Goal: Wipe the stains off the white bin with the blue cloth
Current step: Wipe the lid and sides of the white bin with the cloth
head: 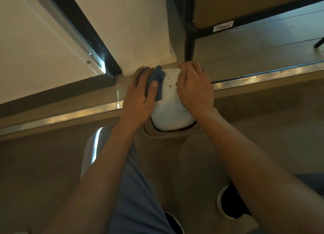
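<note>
Both arms reached forward. The left hand (140, 95) pinched with its thumb; the right hand (194, 88) lay flat beside it.

Single head-worn wide-angle view, looking steeply down, close over the hands (168, 91), floor beyond
</note>
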Demonstrator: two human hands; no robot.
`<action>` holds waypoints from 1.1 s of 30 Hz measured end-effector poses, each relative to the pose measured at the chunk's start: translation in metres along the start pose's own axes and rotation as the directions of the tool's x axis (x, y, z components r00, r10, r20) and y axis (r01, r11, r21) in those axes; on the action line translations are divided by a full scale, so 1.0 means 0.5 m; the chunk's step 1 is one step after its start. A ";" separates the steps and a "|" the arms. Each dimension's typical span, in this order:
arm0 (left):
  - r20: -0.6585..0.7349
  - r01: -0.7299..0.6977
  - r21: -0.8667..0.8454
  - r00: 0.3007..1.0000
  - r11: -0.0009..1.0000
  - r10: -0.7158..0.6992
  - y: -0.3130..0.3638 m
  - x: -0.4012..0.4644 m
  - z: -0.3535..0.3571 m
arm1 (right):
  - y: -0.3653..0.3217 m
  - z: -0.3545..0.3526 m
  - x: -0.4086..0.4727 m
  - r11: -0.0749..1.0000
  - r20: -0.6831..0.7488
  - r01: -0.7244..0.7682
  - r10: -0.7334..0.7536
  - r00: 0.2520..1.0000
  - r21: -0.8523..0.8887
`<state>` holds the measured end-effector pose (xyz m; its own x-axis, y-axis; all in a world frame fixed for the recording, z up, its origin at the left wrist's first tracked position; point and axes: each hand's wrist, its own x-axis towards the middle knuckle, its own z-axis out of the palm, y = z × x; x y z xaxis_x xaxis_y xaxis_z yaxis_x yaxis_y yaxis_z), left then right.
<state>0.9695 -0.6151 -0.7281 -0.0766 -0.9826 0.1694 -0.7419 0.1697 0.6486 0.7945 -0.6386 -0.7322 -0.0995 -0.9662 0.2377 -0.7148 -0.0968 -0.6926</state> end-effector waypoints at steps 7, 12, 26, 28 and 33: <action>0.034 0.270 0.161 0.960 0.949 -0.279 0.047 0.105 0.013 | 0.004 0.001 0.006 1.000 0.014 -0.008 0.008 1.000 0.002; -0.010 -0.105 0.075 0.994 0.992 0.106 -0.002 0.020 0.001 | 0.001 0.005 0.005 1.000 -0.009 -0.004 0.003 1.000 -0.007; 0.058 -0.006 0.067 0.998 0.998 0.002 -0.010 0.041 -0.025 | 0.001 0.003 0.003 1.000 0.011 0.005 -0.005 1.000 -0.016; 0.070 0.156 0.088 0.984 0.984 -0.162 -0.002 0.077 -0.019 | 0.003 0.002 0.003 1.000 0.016 0.000 0.000 1.000 -0.021; 0.107 0.040 0.264 0.992 0.964 -0.070 0.046 0.098 0.009 | 0.003 0.003 0.008 1.000 0.002 -0.017 0.017 1.000 -0.011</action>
<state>0.9458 -0.6596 -0.7080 -0.0949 -0.9946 0.0431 -0.8938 0.1042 0.4361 0.7940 -0.6429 -0.7332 -0.1098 -0.9683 0.2245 -0.7207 -0.0780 -0.6888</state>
